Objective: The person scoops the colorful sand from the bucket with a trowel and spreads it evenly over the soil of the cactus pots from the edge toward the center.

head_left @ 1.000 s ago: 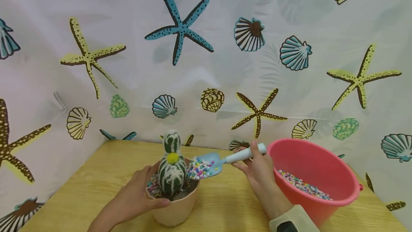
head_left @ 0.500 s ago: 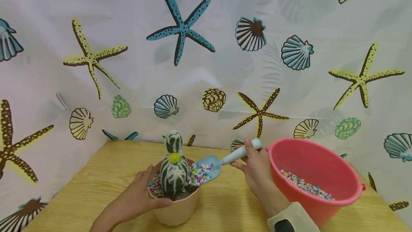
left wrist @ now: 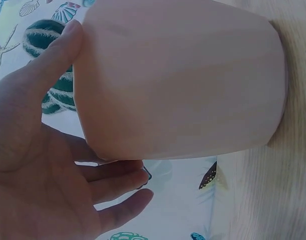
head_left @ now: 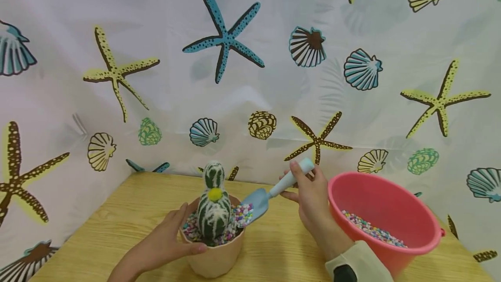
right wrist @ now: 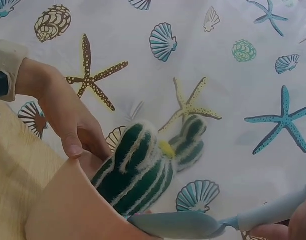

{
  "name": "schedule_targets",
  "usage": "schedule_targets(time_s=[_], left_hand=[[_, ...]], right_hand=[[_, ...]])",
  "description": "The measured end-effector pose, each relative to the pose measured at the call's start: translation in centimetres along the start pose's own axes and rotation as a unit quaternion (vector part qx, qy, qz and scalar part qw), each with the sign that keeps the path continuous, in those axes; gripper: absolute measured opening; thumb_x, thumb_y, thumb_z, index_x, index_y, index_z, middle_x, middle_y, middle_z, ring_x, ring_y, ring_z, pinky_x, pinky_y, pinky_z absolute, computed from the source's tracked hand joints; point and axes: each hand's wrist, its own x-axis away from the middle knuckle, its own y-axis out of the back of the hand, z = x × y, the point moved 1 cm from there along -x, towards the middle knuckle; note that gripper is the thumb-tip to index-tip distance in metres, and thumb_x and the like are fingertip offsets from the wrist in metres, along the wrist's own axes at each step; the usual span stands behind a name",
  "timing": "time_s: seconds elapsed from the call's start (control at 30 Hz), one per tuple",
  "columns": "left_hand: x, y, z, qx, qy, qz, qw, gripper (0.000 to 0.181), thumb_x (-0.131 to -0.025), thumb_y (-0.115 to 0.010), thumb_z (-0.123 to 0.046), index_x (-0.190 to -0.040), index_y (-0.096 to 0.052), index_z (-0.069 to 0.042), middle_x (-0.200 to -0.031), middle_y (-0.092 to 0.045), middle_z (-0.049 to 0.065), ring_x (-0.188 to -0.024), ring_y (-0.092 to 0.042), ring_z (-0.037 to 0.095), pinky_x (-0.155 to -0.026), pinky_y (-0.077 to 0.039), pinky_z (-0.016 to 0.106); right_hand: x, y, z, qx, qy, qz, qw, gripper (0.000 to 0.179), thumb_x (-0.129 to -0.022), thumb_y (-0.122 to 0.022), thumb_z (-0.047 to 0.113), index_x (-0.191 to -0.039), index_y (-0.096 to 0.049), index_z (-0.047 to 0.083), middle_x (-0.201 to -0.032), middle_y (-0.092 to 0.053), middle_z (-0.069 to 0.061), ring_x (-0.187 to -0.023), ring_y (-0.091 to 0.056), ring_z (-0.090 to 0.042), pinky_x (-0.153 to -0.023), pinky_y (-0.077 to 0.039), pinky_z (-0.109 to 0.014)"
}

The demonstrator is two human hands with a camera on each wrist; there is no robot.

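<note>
In the head view, a light blue trowel point(head_left: 257, 201) slants down to the left, its tip at the right rim of a peach flowerpot point(head_left: 217, 259). My right hand point(head_left: 314, 201) grips its pale handle. Coloured pebbles point(head_left: 243, 215) lie at the blade's lower end and spill over the rim. A striped green cactus point(head_left: 214, 214) with a yellow flower stands upright in the pot, pebbles around its base. My left hand point(head_left: 164, 242) holds the pot's left side, thumb in front. In the left wrist view, that thumb point(left wrist: 67, 42) presses the rim, with the fingers round the side.
A pink bucket point(head_left: 385, 186) with more coloured pebbles point(head_left: 372, 229) stands to the right, close beside my right forearm. Under everything is a wooden table point(head_left: 145, 199). A white curtain point(head_left: 250, 86) printed with starfish and shells hangs behind.
The trowel has tipped more steeply, its handle rising and shifting left. Pebbles have slid off the blade into the pot, covering dark soil by the cactus. My left hand stays on the pot.
</note>
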Motion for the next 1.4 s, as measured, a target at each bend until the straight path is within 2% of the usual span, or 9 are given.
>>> schedule_targets(time_s=[0.13,0.23,0.47,0.6,0.73,0.9,1.1,1.4], left_hand=[[0.0,0.0,-0.1,0.005,-0.005,-0.002,1.0,0.1,-0.078,-0.074,-0.048,-0.153,-0.019,-0.012,-0.149,-0.019,0.037,-0.134,-0.023,0.057,-0.095,-0.033,0.072],[0.0,-0.1,-0.2,0.012,-0.005,-0.001,0.9999,0.1,-0.078,-0.074,-0.047,-0.153,-0.019,-0.01,-0.15,-0.021,0.034,-0.135,-0.023,0.055,-0.096,-0.032,0.071],[0.1,-0.1,-0.4,0.021,-0.002,0.002,0.9998,0.1,-0.079,-0.074,-0.046,-0.153,-0.018,-0.009,-0.15,-0.022,0.033,-0.135,-0.023,0.054,-0.097,-0.032,0.071],[0.1,-0.2,-0.4,0.02,0.0,0.0,0.9998,0.099,-0.079,-0.074,-0.046,-0.153,-0.019,-0.01,-0.149,-0.022,0.034,-0.134,-0.025,0.054,-0.097,-0.033,0.07],[0.1,-0.3,-0.4,0.02,0.002,-0.003,0.9998,0.099,-0.079,-0.074,-0.046,-0.152,-0.02,-0.01,-0.148,-0.022,0.035,-0.133,-0.026,0.055,-0.097,-0.033,0.07],[0.2,-0.3,-0.5,0.012,0.005,-0.007,0.9999,0.1,-0.079,-0.074,-0.046,-0.152,-0.018,-0.008,-0.147,-0.019,0.038,-0.132,-0.026,0.057,-0.097,-0.033,0.07],[0.3,-0.2,-0.5,0.01,0.003,-0.007,0.9999,0.099,-0.08,-0.074,-0.046,-0.152,-0.019,-0.008,-0.148,-0.018,0.039,-0.132,-0.025,0.058,-0.097,-0.033,0.07],[0.4,-0.2,-0.7,0.005,0.012,-0.012,0.9998,0.101,-0.079,-0.074,-0.048,-0.152,-0.018,-0.008,-0.147,-0.019,0.039,-0.131,-0.027,0.058,-0.097,-0.033,0.07]], right_hand=[[0.0,-0.2,1.0,0.012,0.015,0.009,0.9998,0.03,-0.096,-0.058,0.022,-0.117,-0.049,0.002,-0.087,-0.062,-0.001,-0.081,-0.065,-0.011,-0.07,-0.059,-0.04],[-0.1,-0.4,1.5,0.014,0.027,0.008,0.9995,0.025,-0.097,-0.057,0.019,-0.115,-0.05,0.003,-0.088,-0.062,-0.002,-0.081,-0.066,-0.011,-0.068,-0.059,-0.039],[-0.6,-1.2,1.2,0.015,0.053,0.006,0.9985,0.019,-0.098,-0.054,0.015,-0.11,-0.047,0.003,-0.091,-0.058,-0.008,-0.081,-0.066,-0.014,-0.072,-0.058,-0.044],[-0.4,-1.9,0.7,0.058,0.084,0.016,0.9946,0.021,-0.097,-0.056,0.016,-0.11,-0.047,0.003,-0.095,-0.06,-0.013,-0.085,-0.064,-0.014,-0.075,-0.058,-0.046],[0.2,-2.5,0.4,0.113,0.12,0.03,0.9858,0.023,-0.096,-0.058,0.017,-0.108,-0.047,0.001,-0.096,-0.061,-0.02,-0.086,-0.064,-0.018,-0.07,-0.059,-0.042],[0.9,-2.9,0.3,0.143,0.119,0.048,0.9815,0.026,-0.095,-0.059,0.02,-0.11,-0.048,0.002,-0.093,-0.061,-0.018,-0.084,-0.064,-0.022,-0.064,-0.059,-0.04],[0.6,-2.9,1.0,0.147,0.15,0.026,0.9774,0.023,-0.095,-0.06,0.018,-0.107,-0.05,0.002,-0.093,-0.062,-0.018,-0.086,-0.065,-0.027,-0.062,-0.059,-0.038],[0.7,-3.3,0.3,0.164,0.163,0.036,0.9721,0.021,-0.094,-0.061,0.017,-0.107,-0.051,0.004,-0.093,-0.064,-0.017,-0.084,-0.065,-0.023,-0.064,-0.059,-0.034]])
